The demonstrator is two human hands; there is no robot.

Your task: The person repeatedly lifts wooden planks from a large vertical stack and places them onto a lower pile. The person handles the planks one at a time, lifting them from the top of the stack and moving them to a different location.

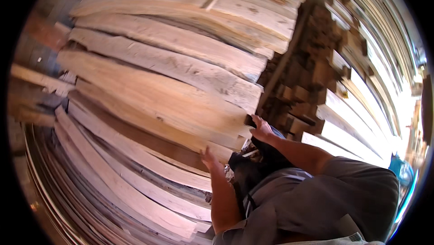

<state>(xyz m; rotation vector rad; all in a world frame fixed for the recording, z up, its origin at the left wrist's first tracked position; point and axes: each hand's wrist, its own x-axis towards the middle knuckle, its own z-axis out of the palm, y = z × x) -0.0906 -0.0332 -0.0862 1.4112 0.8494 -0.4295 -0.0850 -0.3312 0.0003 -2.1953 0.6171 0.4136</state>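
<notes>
Pale wooden boards fill the head view, stacked in a big pile (172, 64). The left hand (209, 158) presses against the end of a wide plank (153, 96) in the middle of the pile. The right hand (261, 128) has its grip closed over the same plank's end corner. Smaller wood blocks (307, 82) are stacked just behind.

Left hand: my left hand (209, 158) presses up against the underside end of a long rough plank (153, 93), fingers spread on the wood.
Right hand: my right hand (260, 129) grips the same plank's end corner.
Plank: lies in a stack of pale boards (181, 41).
Right side: stacked square-cut timber (343, 109), well apart from my hands.
</notes>
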